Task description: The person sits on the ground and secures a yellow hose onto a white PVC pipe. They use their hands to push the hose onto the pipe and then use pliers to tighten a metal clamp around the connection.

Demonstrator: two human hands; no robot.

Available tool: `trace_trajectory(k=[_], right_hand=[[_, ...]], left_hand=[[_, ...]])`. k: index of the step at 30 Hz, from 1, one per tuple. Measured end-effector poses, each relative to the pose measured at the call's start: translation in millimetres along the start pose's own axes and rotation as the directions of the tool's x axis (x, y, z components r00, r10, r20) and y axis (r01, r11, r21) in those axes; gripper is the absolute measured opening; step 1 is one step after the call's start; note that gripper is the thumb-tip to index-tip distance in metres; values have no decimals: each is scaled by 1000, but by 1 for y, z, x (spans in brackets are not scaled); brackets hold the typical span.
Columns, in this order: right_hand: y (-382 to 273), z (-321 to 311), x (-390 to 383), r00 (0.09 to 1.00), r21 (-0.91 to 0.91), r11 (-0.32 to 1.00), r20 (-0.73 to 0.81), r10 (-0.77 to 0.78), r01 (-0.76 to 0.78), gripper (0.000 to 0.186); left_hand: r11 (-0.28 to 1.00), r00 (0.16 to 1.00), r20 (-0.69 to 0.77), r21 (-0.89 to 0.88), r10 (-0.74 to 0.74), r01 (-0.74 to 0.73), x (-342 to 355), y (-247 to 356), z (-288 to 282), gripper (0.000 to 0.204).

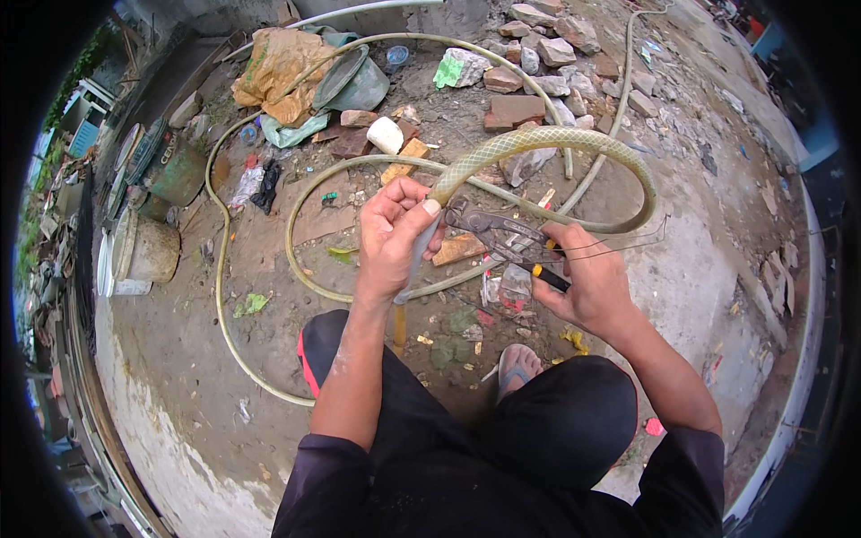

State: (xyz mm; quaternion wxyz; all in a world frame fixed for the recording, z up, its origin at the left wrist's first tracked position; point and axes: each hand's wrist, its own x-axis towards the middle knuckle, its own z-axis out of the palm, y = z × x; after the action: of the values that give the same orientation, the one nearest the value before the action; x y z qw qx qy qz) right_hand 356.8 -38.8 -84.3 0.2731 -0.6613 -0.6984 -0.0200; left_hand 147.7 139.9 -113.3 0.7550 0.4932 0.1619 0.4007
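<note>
My left hand [387, 244] grips a braided translucent hose [547, 137] where it meets a pale grey pipe [413, 261], which continues down into a yellowish-brown length. The hose loops up and round to the right. My right hand [587, 285] is closed on grey pliers [491, 229] with black and yellow handles. Their jaws are beside the joint at my left fingers; whether they touch it I cannot tell. A thin wire [640, 236] runs near the pliers and out past my right hand.
Hose coils [220, 251] lie on the dirt ground around my legs. A pile of rocks [556, 52] sits at the back. A brown sack [278, 67], a grey-green container [354, 85] and debris are behind my left hand. Dirty buckets [148, 251] stand at the left; concrete edging runs along the right.
</note>
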Motion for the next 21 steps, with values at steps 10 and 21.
trace_trajectory(k=[10,21], right_hand=[[-4,-3,5,804,439,732,540,248,-521,29],[-4,18,-4,972,71,976,126,197,-207,47]], left_hand=[[998,999,30,-46,-46,47,0,-3,7,12],[994,998,-9,89,-60,60,-2,-5,4,11]])
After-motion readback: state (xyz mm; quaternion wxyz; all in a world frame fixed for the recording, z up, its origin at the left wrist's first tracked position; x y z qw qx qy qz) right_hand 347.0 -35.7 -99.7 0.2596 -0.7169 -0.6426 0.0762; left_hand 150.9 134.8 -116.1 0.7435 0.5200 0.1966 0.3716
